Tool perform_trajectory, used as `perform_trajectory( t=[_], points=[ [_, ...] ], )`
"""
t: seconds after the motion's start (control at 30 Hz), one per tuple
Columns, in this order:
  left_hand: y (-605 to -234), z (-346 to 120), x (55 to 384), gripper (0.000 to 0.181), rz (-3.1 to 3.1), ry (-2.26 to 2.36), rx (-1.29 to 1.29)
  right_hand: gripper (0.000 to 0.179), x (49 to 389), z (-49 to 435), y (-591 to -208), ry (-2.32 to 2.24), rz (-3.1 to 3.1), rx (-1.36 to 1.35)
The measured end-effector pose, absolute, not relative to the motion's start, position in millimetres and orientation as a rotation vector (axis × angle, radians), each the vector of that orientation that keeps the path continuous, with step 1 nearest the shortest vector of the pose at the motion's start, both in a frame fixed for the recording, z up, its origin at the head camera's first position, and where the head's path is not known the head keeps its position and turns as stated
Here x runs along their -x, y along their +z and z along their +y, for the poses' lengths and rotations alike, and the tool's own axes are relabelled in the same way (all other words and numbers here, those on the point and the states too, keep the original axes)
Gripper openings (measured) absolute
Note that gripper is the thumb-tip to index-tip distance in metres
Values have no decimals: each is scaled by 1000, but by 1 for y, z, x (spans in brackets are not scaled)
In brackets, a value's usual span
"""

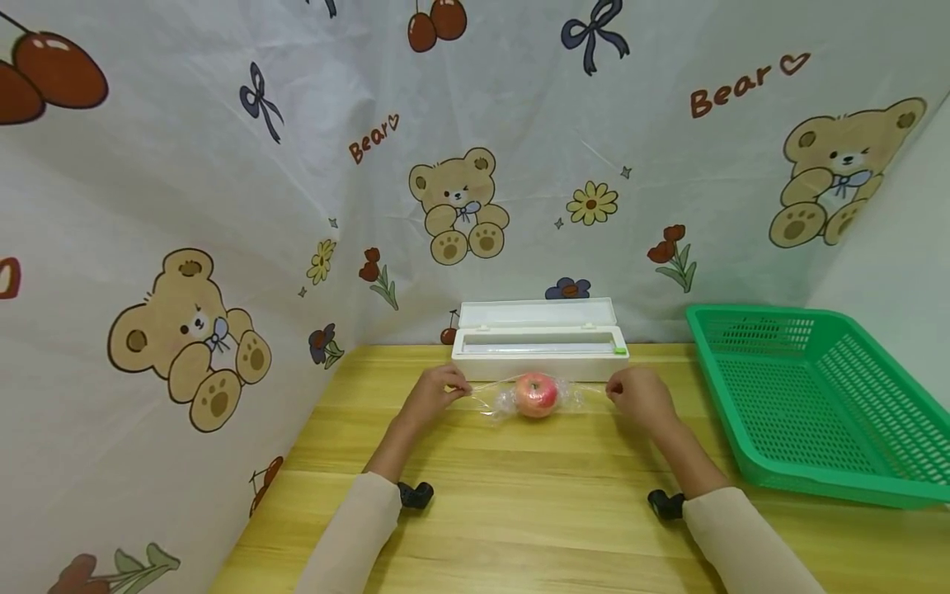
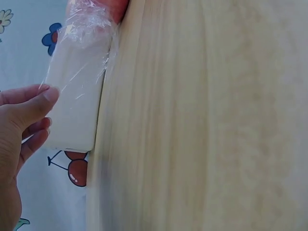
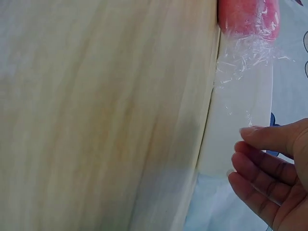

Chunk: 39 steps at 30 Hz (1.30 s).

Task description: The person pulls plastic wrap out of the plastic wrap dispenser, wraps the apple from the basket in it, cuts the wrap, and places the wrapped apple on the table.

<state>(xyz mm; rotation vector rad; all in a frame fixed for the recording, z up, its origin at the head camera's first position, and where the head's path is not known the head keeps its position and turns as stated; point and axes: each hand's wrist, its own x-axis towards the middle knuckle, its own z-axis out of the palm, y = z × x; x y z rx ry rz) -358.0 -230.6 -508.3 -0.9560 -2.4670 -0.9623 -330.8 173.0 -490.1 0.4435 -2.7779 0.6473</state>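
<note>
A red apple (image 1: 536, 395) rests on the table, wrapped in clear cling film (image 1: 506, 403) that bunches up at both its sides. To its left, my left hand (image 1: 438, 390) pinches one end of the film between thumb and forefinger. My right hand (image 1: 640, 396) is on the opposite side, thumb and forefinger pinching the other film end. In the left wrist view, the film (image 2: 79, 57) stretches from the apple (image 2: 115, 8) to the left fingertips (image 2: 50, 94). The right wrist view has crumpled film (image 3: 245, 55) between the apple (image 3: 248, 18) and the right thumb tip.
Directly behind the apple stands a long white film dispenser box (image 1: 538, 365), its lid (image 1: 538, 313) raised. A green plastic basket (image 1: 839, 483) occupies the right side of the wooden table (image 1: 534, 511). A bear-patterned cloth (image 1: 519, 124) hangs along the back and left.
</note>
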Motion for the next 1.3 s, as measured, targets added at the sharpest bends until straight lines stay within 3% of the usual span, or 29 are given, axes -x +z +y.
perform_trajectory(
  t=[0.3,0.6,0.93,1.3],
  points=[
    [-509,-228,361,6,-2560,-703,995,14,329,167,-488,563,-2862,-418],
    [-510,-235,354,18,-2658,-870,792,8,327,174,-489,595,-2925,-365],
    [-495,-246,348,26,-2553,-1138,664,4,324,182,-463,708,-2837,-417],
    [-461,-208,342,51,-2362,-1126,844,36,314,153,-427,846,-2711,-631]
  ],
)
